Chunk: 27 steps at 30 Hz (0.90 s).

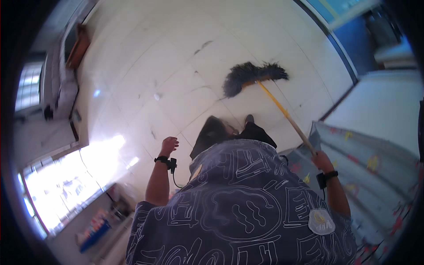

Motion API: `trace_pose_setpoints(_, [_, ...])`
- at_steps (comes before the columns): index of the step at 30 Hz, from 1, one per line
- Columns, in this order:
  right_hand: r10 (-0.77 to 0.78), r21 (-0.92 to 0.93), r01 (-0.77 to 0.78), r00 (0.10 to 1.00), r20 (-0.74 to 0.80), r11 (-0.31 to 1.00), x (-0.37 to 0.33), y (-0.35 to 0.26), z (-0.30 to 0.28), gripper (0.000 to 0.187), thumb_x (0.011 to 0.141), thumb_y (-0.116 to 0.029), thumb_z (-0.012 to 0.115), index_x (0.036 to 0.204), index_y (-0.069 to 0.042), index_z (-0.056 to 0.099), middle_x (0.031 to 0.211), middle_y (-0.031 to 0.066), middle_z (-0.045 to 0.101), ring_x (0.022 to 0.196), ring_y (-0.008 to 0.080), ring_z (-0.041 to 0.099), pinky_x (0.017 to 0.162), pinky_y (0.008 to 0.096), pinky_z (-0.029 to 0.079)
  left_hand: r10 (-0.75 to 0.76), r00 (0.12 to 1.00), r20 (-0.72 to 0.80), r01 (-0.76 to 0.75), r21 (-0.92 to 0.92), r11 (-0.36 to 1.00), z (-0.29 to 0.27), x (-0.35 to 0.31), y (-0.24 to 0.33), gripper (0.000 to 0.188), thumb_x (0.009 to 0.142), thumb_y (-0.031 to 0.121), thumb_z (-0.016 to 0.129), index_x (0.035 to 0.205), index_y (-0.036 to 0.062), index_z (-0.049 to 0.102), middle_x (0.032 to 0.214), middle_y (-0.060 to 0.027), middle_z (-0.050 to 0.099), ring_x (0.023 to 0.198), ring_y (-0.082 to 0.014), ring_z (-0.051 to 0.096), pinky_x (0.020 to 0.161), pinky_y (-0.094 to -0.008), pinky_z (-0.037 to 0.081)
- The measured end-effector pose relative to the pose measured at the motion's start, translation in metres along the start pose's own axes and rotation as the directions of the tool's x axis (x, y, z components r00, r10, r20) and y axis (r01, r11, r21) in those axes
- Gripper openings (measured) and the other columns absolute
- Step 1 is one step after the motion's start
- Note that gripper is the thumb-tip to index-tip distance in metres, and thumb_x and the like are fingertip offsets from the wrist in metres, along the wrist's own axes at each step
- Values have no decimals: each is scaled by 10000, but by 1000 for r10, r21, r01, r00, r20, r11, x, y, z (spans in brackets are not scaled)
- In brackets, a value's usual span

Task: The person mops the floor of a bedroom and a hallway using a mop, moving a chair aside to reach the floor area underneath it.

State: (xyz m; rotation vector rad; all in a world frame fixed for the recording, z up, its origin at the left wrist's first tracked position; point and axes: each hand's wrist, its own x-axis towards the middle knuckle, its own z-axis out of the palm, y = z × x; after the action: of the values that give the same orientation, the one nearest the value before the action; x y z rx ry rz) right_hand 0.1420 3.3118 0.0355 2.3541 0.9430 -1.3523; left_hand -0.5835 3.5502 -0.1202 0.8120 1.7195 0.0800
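Observation:
My right hand (323,161) is wrapped round the upper part of a long broom handle (282,110), yellow toward the head and brownish near my fingers. At its far end, the broom's wide head of dark, shaggy bristles (254,75) rests on the pale tiled floor (176,88), ahead of my feet and slightly to the right. Hanging out to the left of my body, my left hand (169,145) holds nothing, its fingers loosely bent and a little apart. Each wrist carries a black strap with a small device.
Dark smudges and bits (157,96) mark the floor. To the right, a patterned translucent sheet (366,154) hangs or drapes near my right arm. A dark-edged sill (340,104) runs beyond it. Furniture (78,46) lines the left, with a blue tray (95,236) at lower left.

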Motion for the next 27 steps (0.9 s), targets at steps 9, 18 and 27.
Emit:
trace_pose_setpoints(9, [265,527,-174,959,-102,832,-98,27,189,454,890,-407,556,843,40,622,637,152,591,574,272,586,572,416,440,91,951,296,-180,287,941,15,102,127,291,885,194,510,1108,35,609,949,-91,671,803,-174,645,670,-322,512])
trace_pose_setpoints(18, [549,738,-357,836,-22,573,-281,-92,506,430,914,-438,552,759,-37,573,540,53,528,435,163,532,432,340,417,16,875,483,-271,462,844,-28,197,158,304,900,258,524,1129,65,582,993,-96,660,852,-198,642,718,-358,505])
trace_pose_setpoints(27, [585,915,-235,710,392,-329,-366,-357,652,323,912,-289,590,1139,-62,627,617,16,578,477,120,552,407,282,435,-138,841,524,-311,675,669,-6,192,177,252,916,218,518,1115,83,590,956,-86,676,820,-203,653,692,-359,517])
